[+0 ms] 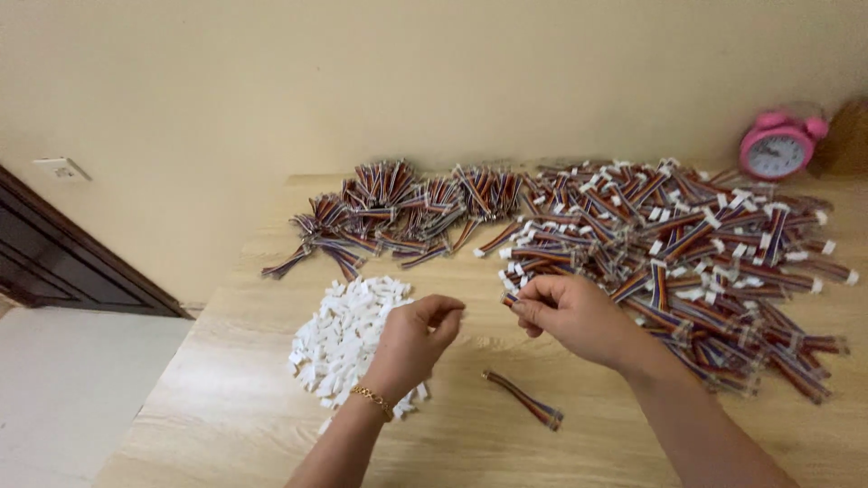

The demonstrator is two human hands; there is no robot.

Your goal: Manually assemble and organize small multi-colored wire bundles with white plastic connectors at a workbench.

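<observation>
**2 hands over a wooden table, wire pieces and white plugs**

Left hand (pixel 411 339) raised above the near edge of the white plug pile (pixel 348 342). Thumb and forefinger pinched narrow, tips touching or nearly so; whether anything small sits between them, cannot tell. Other fingers curled loosely. Gold bracelet (pixel 373 398) on that wrist, just over the pile's near corner.

Right hand (pixel 571 314) just right of the left hand, tips near each other but apart. Fingers closed narrow on the end of a striped wire piece (pixel 514 291), at the near-left edge of the big wire heap (pixel 687 253). Held piece mostly hidden by the fingers; only the end with a white tip showing.

1 loose wire piece (pixel 524 399) flat on the table (pixel 226 416), nearer than both hands, slightly right of the left wrist, lying on a diagonal, touching nothing.

Relative to the plug pile:
- smaller wire bundles (pixel 398 212) beyond it, towards the wall, spread in a band, no white ends seen
- big wire heap to the right and beyond, many pieces with white ends, tangled, reaching the table's right side
- pink alarm clock (pixel 778 145) far right, at the table's back corner, against the wall (pixel 362 81)
- dark door frame (pixel 63 262) far left, off the table, with a white wall switch (pixel 60 168) above it
</observation>
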